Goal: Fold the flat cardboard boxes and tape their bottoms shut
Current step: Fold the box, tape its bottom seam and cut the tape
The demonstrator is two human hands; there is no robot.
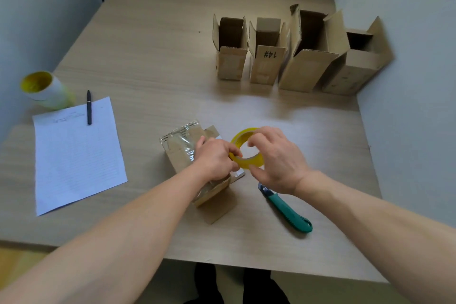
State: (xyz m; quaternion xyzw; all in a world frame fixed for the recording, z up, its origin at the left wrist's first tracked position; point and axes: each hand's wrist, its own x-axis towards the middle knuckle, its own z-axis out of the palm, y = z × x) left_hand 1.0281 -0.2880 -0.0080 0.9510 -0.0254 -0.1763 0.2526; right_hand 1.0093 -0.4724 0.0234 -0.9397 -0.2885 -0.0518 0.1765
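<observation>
A small cardboard box (183, 148) stands near the table's front, its upturned end covered in shiny clear tape. My left hand (216, 158) lies over the box's right side and pinches the near rim of a yellow tape roll (248, 149). My right hand (277, 158) grips the same roll, fingers over its top and thumb under its lower edge. The roll is held just right of the box, above the table. Several folded boxes (293, 54) stand open-topped in a row at the back right.
A green utility knife (287, 210) lies on the table below my right wrist. A sheet of paper (76, 155) with a black pen (89, 107) lies at the left, beside a big yellow tape roll (44, 90). Walls close in the right side and back.
</observation>
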